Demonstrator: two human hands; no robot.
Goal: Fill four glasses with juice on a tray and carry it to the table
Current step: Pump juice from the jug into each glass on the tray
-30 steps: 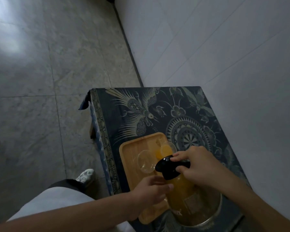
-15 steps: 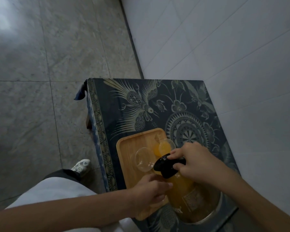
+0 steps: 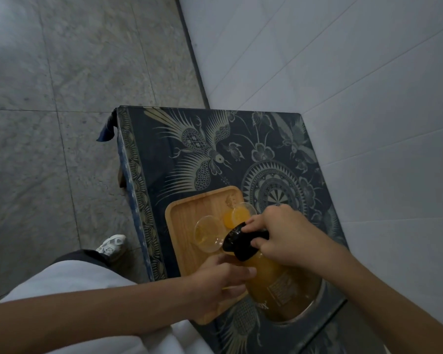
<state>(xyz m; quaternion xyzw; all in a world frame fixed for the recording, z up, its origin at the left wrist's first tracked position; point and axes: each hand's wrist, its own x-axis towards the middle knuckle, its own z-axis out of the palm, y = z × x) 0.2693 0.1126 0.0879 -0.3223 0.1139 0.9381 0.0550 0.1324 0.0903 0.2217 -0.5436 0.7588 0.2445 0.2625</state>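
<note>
Grey stone floor tiles (image 3: 62,98) to the left, white tiled wall (image 3: 343,85) to the right, between them a low surface (image 3: 279,139) under a dark blue cloth printed with pale birds, flowers and a round medallion. At its near left part, a light wooden tray (image 3: 189,210) with rounded corners and a raised rim. On the tray, two clear glasses side by side: far glass (image 3: 241,214) holding bright orange juice, near-left glass (image 3: 209,235) with only a thin yellowish film at the bottom. Just near of them, a large clear juice pitcher (image 3: 276,282), tilted, black lid (image 3: 243,242) and spout leaning toward the near-left glass, body full of orange juice, a pale printed label on its side, base close to a metal ring at the near edge of the surface. Right hand (image 3: 289,236) clamped on the black top of the pitcher, fingers curled over it. Left hand (image 3: 218,284) curled against the pitcher's left side, over the near part of the tray. Other glasses not visible. Below left, white clothing (image 3: 69,279), a dark trouser leg and a white sneaker (image 3: 113,244) on the floor.
</note>
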